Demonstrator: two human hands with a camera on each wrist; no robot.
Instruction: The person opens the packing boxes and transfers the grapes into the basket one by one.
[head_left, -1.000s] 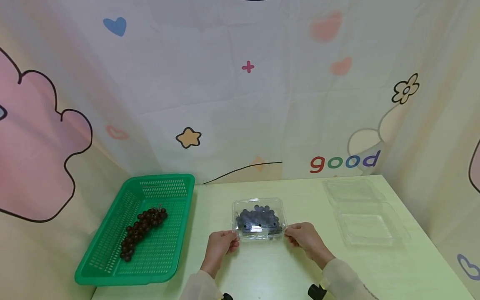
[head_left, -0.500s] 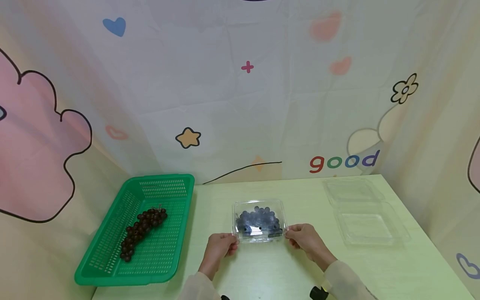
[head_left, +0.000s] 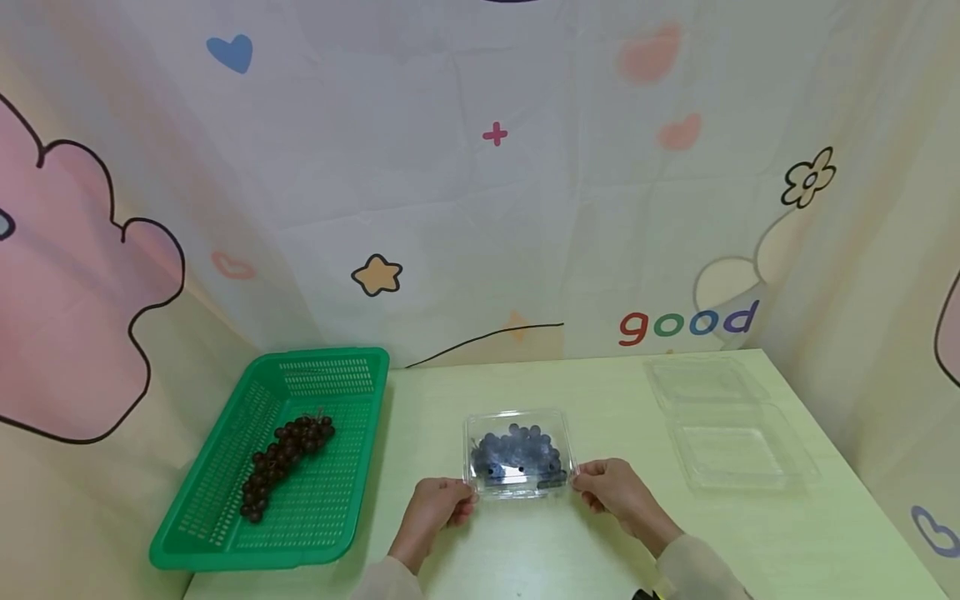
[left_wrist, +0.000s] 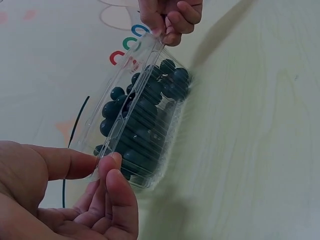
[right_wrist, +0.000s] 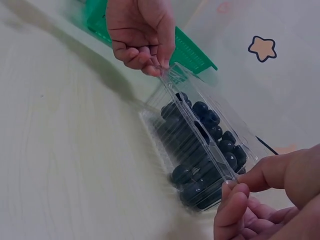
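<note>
We see a clear plastic clamshell box [head_left: 517, 493] below the head view's centre, towards 6 o'clock, lid uppermost and folded over its base. Its walls are ribbed, its rims meet in a thin front lip, and a white glare crosses the lid at its 6 o'clock side. Inside we see blue-black grapes [head_left: 517, 450], round, glossy and heaped together. Our left hand [head_left: 433, 508] pinches the lip's corner at 8 o'clock; our right hand [head_left: 618, 492] pinches the one at 4 o'clock.

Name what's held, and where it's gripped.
The clear clamshell of dark grapes: left hand and right hand each pinch a near corner of its rim.
</note>
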